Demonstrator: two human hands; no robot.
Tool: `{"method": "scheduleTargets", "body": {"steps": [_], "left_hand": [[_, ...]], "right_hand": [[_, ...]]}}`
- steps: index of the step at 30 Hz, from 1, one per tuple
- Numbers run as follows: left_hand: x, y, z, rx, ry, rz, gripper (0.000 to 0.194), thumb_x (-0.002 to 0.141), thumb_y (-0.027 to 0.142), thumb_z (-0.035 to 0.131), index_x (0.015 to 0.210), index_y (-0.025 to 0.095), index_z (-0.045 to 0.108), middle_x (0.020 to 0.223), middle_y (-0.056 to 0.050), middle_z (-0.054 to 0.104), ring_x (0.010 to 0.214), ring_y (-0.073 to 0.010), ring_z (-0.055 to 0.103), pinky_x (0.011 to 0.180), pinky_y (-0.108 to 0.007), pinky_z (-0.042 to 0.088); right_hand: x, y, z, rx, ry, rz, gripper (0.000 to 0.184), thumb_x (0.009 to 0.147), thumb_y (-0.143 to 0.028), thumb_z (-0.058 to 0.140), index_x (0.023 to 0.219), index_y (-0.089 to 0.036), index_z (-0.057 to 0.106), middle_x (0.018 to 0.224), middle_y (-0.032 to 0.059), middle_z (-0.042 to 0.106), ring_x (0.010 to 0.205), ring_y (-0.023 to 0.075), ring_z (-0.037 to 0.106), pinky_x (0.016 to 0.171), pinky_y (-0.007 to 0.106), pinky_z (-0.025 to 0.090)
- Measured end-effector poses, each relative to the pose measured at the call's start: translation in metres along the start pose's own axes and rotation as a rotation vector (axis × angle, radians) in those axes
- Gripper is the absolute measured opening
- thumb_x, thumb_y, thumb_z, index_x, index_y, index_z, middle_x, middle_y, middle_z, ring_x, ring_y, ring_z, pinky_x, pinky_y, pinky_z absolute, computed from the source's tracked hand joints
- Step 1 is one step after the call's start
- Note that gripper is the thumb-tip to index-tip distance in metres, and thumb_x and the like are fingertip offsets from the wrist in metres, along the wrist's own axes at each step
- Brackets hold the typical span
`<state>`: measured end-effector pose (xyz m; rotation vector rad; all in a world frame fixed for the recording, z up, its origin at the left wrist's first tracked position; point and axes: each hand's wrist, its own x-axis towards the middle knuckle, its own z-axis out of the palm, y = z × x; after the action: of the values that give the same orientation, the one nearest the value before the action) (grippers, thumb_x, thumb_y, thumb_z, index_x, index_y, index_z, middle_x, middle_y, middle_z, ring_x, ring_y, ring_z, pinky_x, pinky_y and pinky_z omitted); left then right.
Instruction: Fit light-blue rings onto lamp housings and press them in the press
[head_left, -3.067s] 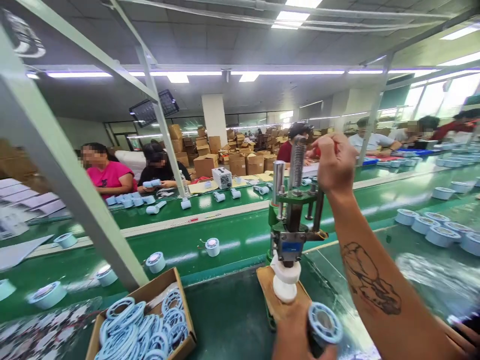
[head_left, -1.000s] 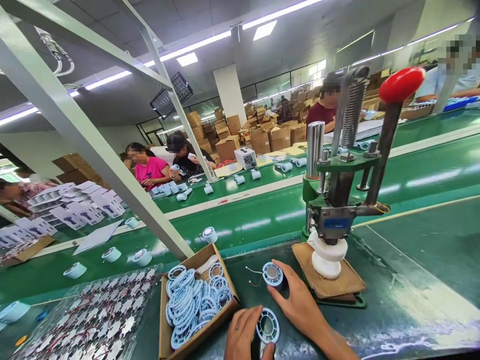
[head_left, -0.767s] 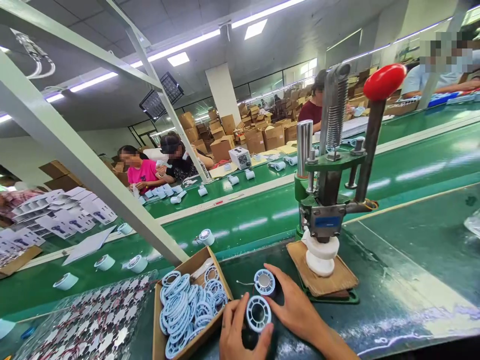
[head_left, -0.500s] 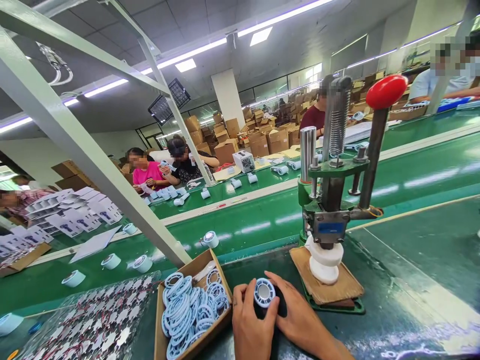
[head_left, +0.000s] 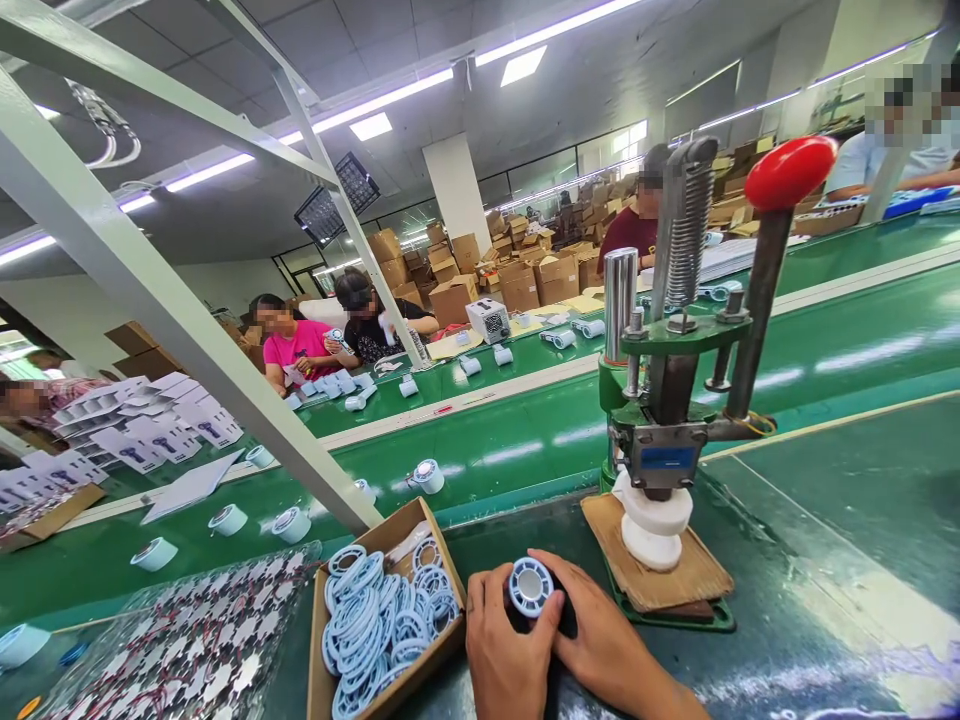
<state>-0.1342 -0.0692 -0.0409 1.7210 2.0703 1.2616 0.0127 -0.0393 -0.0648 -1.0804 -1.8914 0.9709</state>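
Note:
My left hand [head_left: 508,645] and my right hand [head_left: 604,640] are closed around a round light-blue housing [head_left: 531,587] just above the bench. Its slotted ring and smooth grey centre face up toward me, while my fingers hide much of its side. Left of my hands stands a cardboard box [head_left: 448,648] holding a heap of light-blue slotted rings [head_left: 375,620]. To the right is a hand press [head_left: 667,400] with a red knob [head_left: 791,172] on its raised lever. Beneath its ram, a white round block [head_left: 652,530] rests on a cardboard pad [head_left: 697,580].
Several light-blue housings [head_left: 291,524] ride on the green conveyor [head_left: 517,455] beyond the bench. Flat metallic pieces with red wires [head_left: 202,630] lie at the left. A slanted metal post [head_left: 225,330] crosses the left side. Co-workers [head_left: 296,350] sit across the conveyor.
The housings on the near conveyor lane have shifted slightly to the right. Both my hands keep their hold on the housing, almost in the same place. A co-worker in pink has moved their hands.

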Motion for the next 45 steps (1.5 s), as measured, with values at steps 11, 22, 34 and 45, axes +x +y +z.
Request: {"method": "scheduleTargets", "body": {"steps": [11, 22, 34, 45], "left_hand": [[-0.003, 0.009, 0.003, -0.045, 0.096, -0.032, 0.056, 0.081, 0.069, 0.069, 0.107, 0.019, 0.071, 0.099, -0.007, 0.063, 0.086, -0.0250, 0.063, 0.080, -0.037, 0.054], [0.005, 0.002, -0.007, -0.121, -0.081, -0.039, 0.055, 0.073, 0.046, 0.082, 0.120, 0.019, 0.071, 0.117, -0.010, 0.068, 0.107, -0.0298, 0.065, 0.098, -0.042, 0.052], [0.009, 0.002, -0.010, -0.139, -0.127, -0.083, 0.054, 0.077, 0.053, 0.078, 0.119, 0.019, 0.075, 0.117, -0.010, 0.070, 0.107, -0.0315, 0.067, 0.100, -0.045, 0.053], [0.002, -0.008, 0.001, -0.134, -0.036, -0.067, 0.053, 0.073, 0.043, 0.081, 0.120, 0.019, 0.075, 0.117, -0.012, 0.072, 0.110, -0.0332, 0.066, 0.102, -0.046, 0.052]], "right_hand": [[0.001, -0.001, -0.002, 0.013, -0.014, 0.007, 0.057, 0.093, -0.024, 0.052, 0.150, -0.020, 0.045, 0.148, 0.0120, 0.054, 0.138, 0.0260, 0.051, 0.120, 0.048, 0.041], [0.003, 0.000, -0.003, 0.017, -0.048, 0.023, 0.059, 0.092, -0.026, 0.058, 0.150, -0.021, 0.046, 0.148, 0.0117, 0.055, 0.136, 0.0257, 0.053, 0.118, 0.045, 0.043], [0.003, -0.001, -0.004, 0.016, -0.048, 0.004, 0.057, 0.098, -0.035, 0.054, 0.153, -0.021, 0.042, 0.149, 0.0127, 0.054, 0.137, 0.0259, 0.052, 0.119, 0.046, 0.042], [0.004, -0.003, -0.004, -0.001, -0.052, -0.018, 0.057, 0.095, -0.026, 0.049, 0.151, -0.017, 0.046, 0.149, 0.0148, 0.054, 0.137, 0.0268, 0.053, 0.119, 0.048, 0.042]]}}
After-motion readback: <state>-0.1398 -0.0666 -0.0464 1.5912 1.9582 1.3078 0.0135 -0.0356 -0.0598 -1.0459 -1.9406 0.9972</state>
